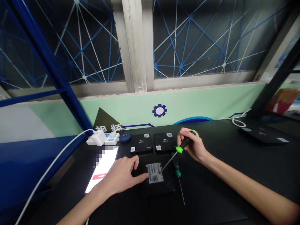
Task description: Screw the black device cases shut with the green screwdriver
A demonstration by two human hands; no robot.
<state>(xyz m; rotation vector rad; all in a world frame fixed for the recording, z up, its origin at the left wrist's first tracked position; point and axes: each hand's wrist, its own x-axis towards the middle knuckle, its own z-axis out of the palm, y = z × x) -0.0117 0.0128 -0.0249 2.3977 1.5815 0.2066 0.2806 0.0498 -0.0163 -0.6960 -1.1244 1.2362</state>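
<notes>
My right hand (193, 145) is wrapped round the black and bright green handle of a screwdriver (179, 149). The slanting shaft meets the white label (155, 172) on a flat black box (167, 186), at the label's right side. At the box's left edge is my left hand (124, 173), fingers apart and thumb stretched out to the label's edge. Its other fingertips are partly hidden. Just right of the box lies a second screwdriver (177, 168) with a dark green handle, its thin shaft pointing toward me.
Two similar black boxes, one (141, 143) beside the other (164, 142), lie behind. A lit phone (103, 167), a power strip (112, 138) with a white charger (99, 137) and a dark blue mouse (125, 137) are at left. Another black device (262, 134) sits far right.
</notes>
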